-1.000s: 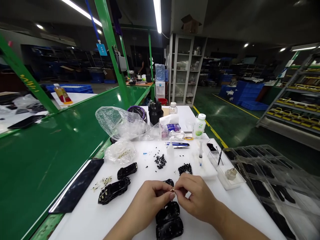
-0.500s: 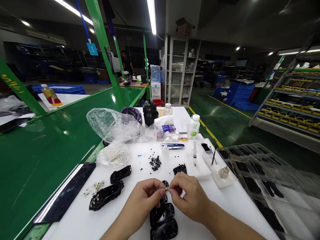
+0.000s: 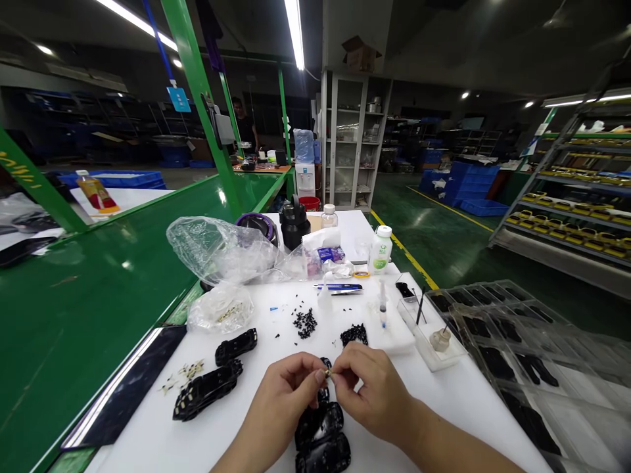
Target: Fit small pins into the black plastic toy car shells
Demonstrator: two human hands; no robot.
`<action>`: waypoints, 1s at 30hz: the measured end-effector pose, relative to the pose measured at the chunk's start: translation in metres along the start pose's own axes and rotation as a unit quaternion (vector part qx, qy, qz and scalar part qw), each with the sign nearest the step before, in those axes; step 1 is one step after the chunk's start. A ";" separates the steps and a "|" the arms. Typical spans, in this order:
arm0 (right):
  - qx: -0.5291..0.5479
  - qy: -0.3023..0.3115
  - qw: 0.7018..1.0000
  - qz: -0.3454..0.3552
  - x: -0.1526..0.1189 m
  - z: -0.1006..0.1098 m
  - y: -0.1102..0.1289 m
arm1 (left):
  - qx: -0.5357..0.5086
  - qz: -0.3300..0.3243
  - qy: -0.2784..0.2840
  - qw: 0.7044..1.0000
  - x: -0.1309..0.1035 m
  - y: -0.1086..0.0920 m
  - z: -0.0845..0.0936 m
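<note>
My left hand (image 3: 290, 401) and my right hand (image 3: 369, 391) meet fingertip to fingertip over the white table (image 3: 256, 387). Between them they pinch a tiny pale gold piece (image 3: 327, 372), mostly covered by the fingers. Right below the hands lies a row of black toy car bodies (image 3: 323, 453), partly hidden by my left hand. More black car bodies (image 3: 210, 389) lie to the left, beside a scatter of small cream-coloured pieces (image 3: 190, 371). Beyond the hands are two heaps of tiny black parts, one in the middle (image 3: 305, 323) and one nearer my right hand (image 3: 353, 335).
Behind the heaps are a blue utility knife (image 3: 340, 287), a syringe (image 3: 382, 305) and a white bottle (image 3: 380, 249). Plastic bags (image 3: 221, 249) crowd the back left. At right stand a small clear tray (image 3: 438, 358) and stacked clear trays with black parts (image 3: 542, 368).
The view has shifted very slightly. Both hands stay together, still pinching the small piece, with only slight finger movement.
</note>
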State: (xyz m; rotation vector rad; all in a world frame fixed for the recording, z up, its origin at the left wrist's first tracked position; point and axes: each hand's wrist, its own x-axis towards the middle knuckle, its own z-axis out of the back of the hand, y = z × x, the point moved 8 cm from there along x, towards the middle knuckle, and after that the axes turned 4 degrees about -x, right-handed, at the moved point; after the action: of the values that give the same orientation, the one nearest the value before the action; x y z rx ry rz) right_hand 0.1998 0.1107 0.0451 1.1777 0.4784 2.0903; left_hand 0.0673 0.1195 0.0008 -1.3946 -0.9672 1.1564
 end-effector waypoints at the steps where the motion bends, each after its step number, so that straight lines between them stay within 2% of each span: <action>1: -0.004 -0.005 1.000 0.001 0.000 0.000 0.000 | 0.003 0.002 -0.006 1.000 0.000 0.001 0.000; 13: -0.017 -0.034 0.999 0.023 0.001 0.009 0.011 | 0.007 -0.004 -0.049 0.999 0.000 -0.005 0.012; 17: -0.073 -0.058 0.990 0.105 -0.002 0.015 0.027 | -0.024 -0.008 -0.050 0.998 0.000 -0.006 0.014; 21: -0.133 -0.117 0.961 0.212 -0.012 0.030 0.052 | -0.052 0.007 -0.061 0.997 -0.001 -0.006 0.015; 23: -0.144 -0.137 0.953 0.231 -0.015 0.045 0.067 | -0.065 0.012 -0.084 0.994 -0.002 -0.005 0.020; 26: -0.163 -0.151 0.956 0.189 -0.010 0.086 0.078 | -0.065 0.004 -0.117 0.991 -0.001 -0.005 0.031; 28: -0.158 -0.190 0.962 0.114 0.003 0.128 0.068 | -0.058 -0.008 -0.131 0.990 -0.001 -0.006 0.037; 30: -0.146 -0.213 0.966 0.006 0.025 0.169 0.034 | -0.053 -0.018 -0.134 0.989 0.000 -0.007 0.041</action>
State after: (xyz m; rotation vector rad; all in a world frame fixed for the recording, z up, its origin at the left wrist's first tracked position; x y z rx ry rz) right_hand 0.3222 0.1024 0.1695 1.3976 -0.0375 1.7675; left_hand 0.0279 0.1292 0.0081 -1.3198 -1.2547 1.3025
